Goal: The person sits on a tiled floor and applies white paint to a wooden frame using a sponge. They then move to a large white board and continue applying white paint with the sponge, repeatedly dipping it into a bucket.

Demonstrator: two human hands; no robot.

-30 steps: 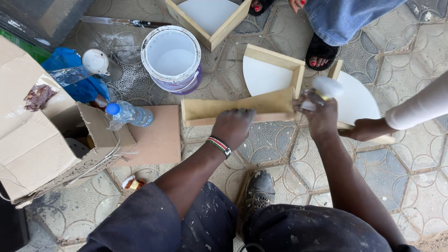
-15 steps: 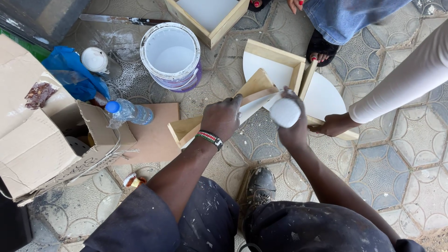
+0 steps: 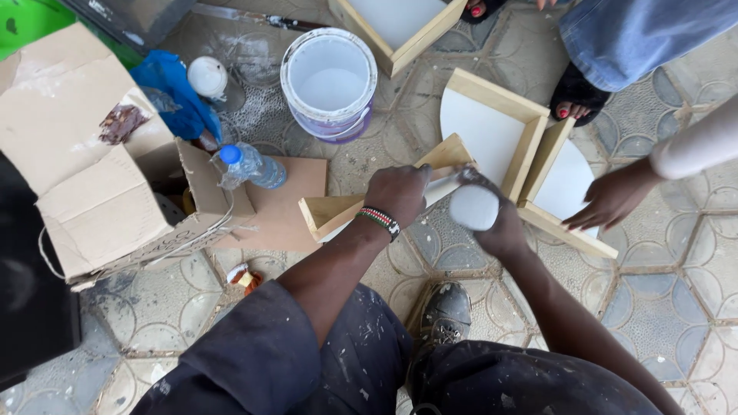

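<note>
2 hands — left hand [image 3: 397, 194] clenched on wedge-shaped wooden frame [image 3: 338, 211], right hand [image 3: 492, 219] grasping round white paint-caked applicator [image 3: 473, 207]

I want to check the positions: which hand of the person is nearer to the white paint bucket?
Left. The left hand is just below-right of the bucket; the right hand lies farther right.

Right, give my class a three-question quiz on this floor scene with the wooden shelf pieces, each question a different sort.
1. True or false: the left hand rests on a wooden corner shelf piece.
2. What does the right hand hold: A a white bottle, B a hammer, C a saw?
3. What colour is the cap of the plastic water bottle?

Key: 1 true; 2 A; 3 blue.
</note>
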